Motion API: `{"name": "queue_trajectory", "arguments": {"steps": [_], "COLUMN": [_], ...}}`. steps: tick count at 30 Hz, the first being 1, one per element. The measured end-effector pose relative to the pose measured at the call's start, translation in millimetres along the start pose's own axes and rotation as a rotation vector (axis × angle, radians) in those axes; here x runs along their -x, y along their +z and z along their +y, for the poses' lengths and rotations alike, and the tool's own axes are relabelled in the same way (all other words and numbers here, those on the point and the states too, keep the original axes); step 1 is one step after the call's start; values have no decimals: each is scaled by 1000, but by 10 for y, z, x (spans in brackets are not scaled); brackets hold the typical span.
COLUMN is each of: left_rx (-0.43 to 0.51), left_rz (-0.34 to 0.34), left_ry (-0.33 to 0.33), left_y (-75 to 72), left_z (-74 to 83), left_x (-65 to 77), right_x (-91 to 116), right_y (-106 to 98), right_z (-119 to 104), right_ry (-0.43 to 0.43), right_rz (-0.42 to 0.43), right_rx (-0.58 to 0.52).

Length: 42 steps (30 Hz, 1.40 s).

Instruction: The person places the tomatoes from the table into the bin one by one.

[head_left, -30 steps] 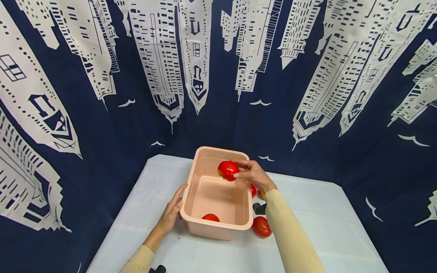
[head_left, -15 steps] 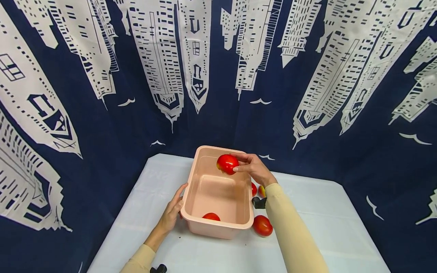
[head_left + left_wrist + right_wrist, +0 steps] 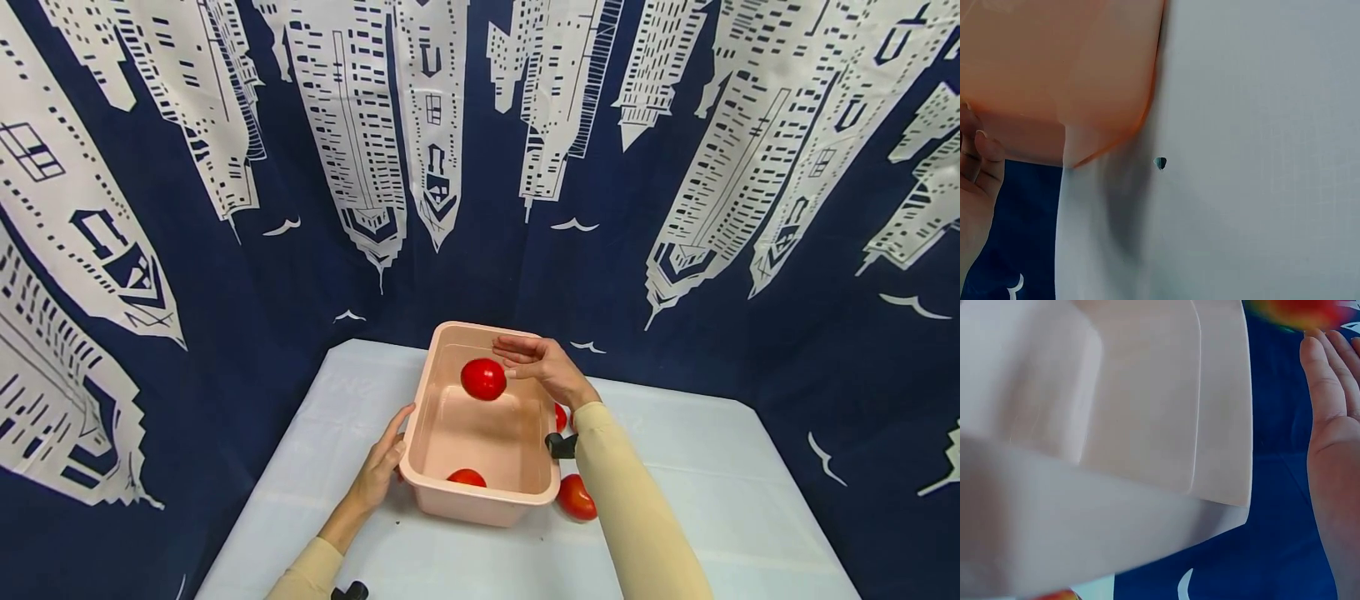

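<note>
A pink plastic bin (image 3: 480,498) stands on the table, slightly tilted in the head view. My left hand (image 3: 375,475) grips its left rim; in the left wrist view the fingers of this hand (image 3: 979,162) are bent against the bin's wall. Above the bin's far half, a glossy red fruit (image 3: 483,379) is in the air, apart from or barely at my fingertips. Its blurred side looks red, yellow and green in the right wrist view. My right hand (image 3: 543,367) is over the right rim, fingers straight. Another red fruit (image 3: 467,477) lies inside, partly hidden by the near rim.
Right of the bin lies a red fruit (image 3: 577,498), with another red fruit (image 3: 560,417) farther back, partly hidden by the right arm. A white-covered table (image 3: 712,500) extends on both sides. Behind it hangs a navy cloth (image 3: 480,283) printed with white buildings.
My right hand rose slightly and its fingers straightened, letting go of the red fruit. The fruit has moved left and lower, away from the fingers. My left hand stays on the rim.
</note>
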<state>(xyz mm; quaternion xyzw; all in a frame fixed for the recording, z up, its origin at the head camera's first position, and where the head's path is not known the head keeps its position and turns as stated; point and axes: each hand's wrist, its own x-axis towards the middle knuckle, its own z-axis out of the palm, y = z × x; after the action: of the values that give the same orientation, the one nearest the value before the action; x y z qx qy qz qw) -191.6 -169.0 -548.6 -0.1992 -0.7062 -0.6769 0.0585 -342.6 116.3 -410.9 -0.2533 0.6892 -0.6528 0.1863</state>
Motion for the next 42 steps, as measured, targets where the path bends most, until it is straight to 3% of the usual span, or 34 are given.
{"name": "queue_trajectory", "arguments": {"steps": [9, 21, 26, 39, 42], "left_rx": [16, 43, 44, 49, 38], "left_rz": [2, 9, 29, 6, 4], "left_ry": [-6, -29, -52, -25, -27], "left_y": [-17, 23, 25, -13, -11], "left_z": [-34, -19, -37, -29, -11], "left_x": [-9, -1, 23, 27, 26], "right_x": [64, 319, 456, 629, 655], "right_y": [-105, -499, -641, -765, -785], "right_z": [55, 139, 293, 872, 960], "right_ry": [-33, 17, 16, 189, 212], "right_rz": [9, 178, 250, 398, 470], "right_rx": [-49, -77, -158, -60, -21]}}
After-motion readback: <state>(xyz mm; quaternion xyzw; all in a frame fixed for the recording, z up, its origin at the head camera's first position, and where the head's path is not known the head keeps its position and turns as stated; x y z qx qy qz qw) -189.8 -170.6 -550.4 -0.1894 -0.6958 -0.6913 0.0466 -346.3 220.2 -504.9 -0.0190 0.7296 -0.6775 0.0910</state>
